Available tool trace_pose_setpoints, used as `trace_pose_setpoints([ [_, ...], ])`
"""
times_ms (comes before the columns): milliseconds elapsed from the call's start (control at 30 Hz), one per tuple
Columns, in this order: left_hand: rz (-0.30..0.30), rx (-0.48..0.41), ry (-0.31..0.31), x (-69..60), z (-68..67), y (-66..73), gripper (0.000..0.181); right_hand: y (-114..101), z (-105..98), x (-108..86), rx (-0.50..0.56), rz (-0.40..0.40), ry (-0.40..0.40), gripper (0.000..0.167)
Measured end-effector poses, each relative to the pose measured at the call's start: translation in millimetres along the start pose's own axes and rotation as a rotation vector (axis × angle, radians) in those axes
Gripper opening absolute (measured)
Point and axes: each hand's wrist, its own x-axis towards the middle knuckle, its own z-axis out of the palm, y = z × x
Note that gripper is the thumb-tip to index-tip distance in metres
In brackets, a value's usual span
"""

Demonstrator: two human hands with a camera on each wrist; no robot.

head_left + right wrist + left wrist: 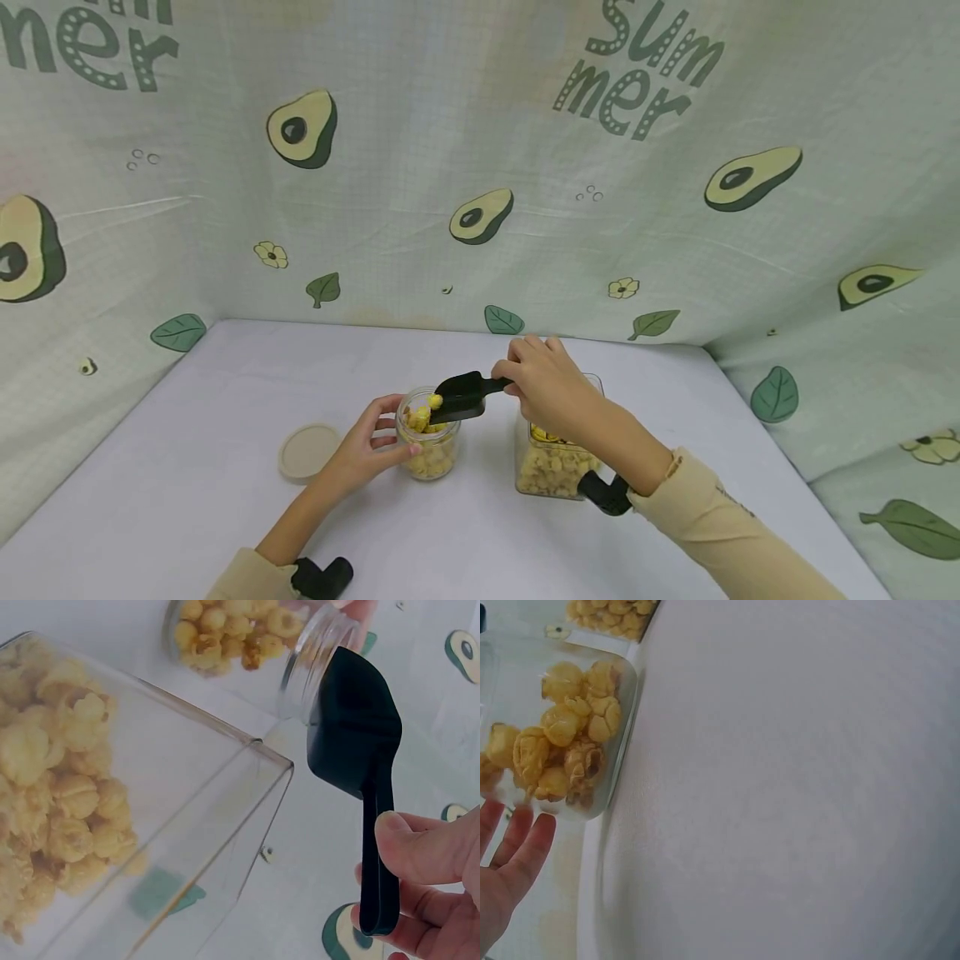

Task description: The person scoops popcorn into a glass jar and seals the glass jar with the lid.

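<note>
The right hand [553,387] is pinching the black scoop [460,398] by its handle, the long axis running leftward from the grip, its tip overhanging the open jar [435,460], which the nearer left hand [363,450] is clasping

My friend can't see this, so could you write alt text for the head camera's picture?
Someone's right hand holds a black scoop over the mouth of a clear jar of popcorn, which the left hand grips. Partly behind the right arm stands a clear boxy container of popcorn; a pale round lid lies at left on the white table.
</note>
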Motion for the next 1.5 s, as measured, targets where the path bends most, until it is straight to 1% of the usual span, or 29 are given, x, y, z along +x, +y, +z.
trace_pose_setpoints([
  [267,-0.006,-0.018,-0.008,-1.4,0.5,2.5,0.067,-0.5,-2.5,2.4,-0.028,-0.021,-0.009,0.019],
  [433,0.003,-0.012,-0.004,-1.4,0.5,1.9,0.067,-1.4,-3.8,2.3,-0.035,-0.021,-0.018,0.018],
  [567,-0.001,-0.011,-0.002,-1.5,0.8,1.6,0.067,-1.3,-4.1,0.5,-0.026,-0.003,-0.018,0.018],
  [667,-0.001,-0.008,-0.004,-1.5,1.1,1.9,0.067,-0.1,-2.9,-2.3,-0.012,0.015,-0.004,0.017],
  [767,-0.001,-0.006,-0.005,-1.7,1.1,2.4,0.068,0.8,-0.9,-5.2,-0.003,0.019,0.007,0.017],
  [967,0.002,0.001,0.0,-2.3,1.0,2.3,0.068,1.1,2.3,-9.7,0.01,0.031,0.002,0.015],
  [1167,-0.009,0.0,-0.002,-2.9,1.5,2.4,0.068,2.0,6.6,-13.7,0.017,0.015,0.058,0.015],
  [1367,-0.023,-0.001,-0.001,-3.1,2.1,3.8,0.069,4.7,8.2,-18.4,0.042,0.018,0.12,0.017],
  [1500,-0.015,0.001,0.005,-3.0,2.1,4.5,0.069,6.2,7.0,-21.8,0.068,0.025,0.15,0.018],
])
